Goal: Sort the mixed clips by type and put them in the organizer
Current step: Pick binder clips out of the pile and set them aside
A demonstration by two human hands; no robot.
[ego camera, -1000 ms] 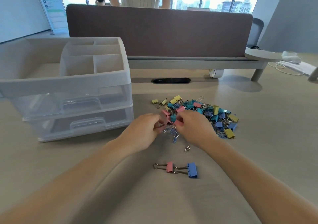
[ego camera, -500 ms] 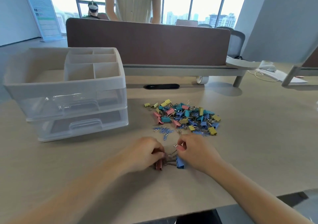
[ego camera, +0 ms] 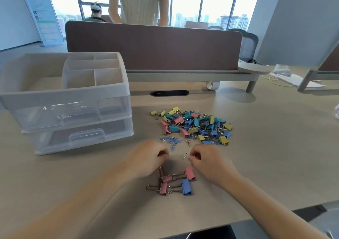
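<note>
Evidently the sorting is at an early stage. Most of the work, a mixed pile of small pink, blue, teal and yellow binder clips [ego camera: 192,125], lies heaped on the pale wooden table [ego camera: 266,156], well right of the translucent plastic organizer [ego camera: 73,95]. At the pile's near edge lies a loose scatter of blue wire paper clips [ego camera: 171,140], and a single silver paper clip [ego camera: 184,155] sits apart, between the two hands.

Closest to the person is a set-aside group of four larger binder clips [ego camera: 174,182], three pink and one blue, lying touching with handles crossed. This looks like the first type pulled out.

The left hand [ego camera: 148,158] hovers just above that group with its fingers curled under. I cannot tell whether it grips anything. The right hand [ego camera: 207,163] is likewise curled, its fingertips [ego camera: 190,157] just beside the silver clip. Whether it pinches something is hidden.

The organizer's open top compartments show nothing inside from this angle, and both drawers are closed. Glints in the upper drawer [ego camera: 73,112] are too unclear to name. By my reckoning nearly everything remains: separating the heap, then loading each type.
</note>
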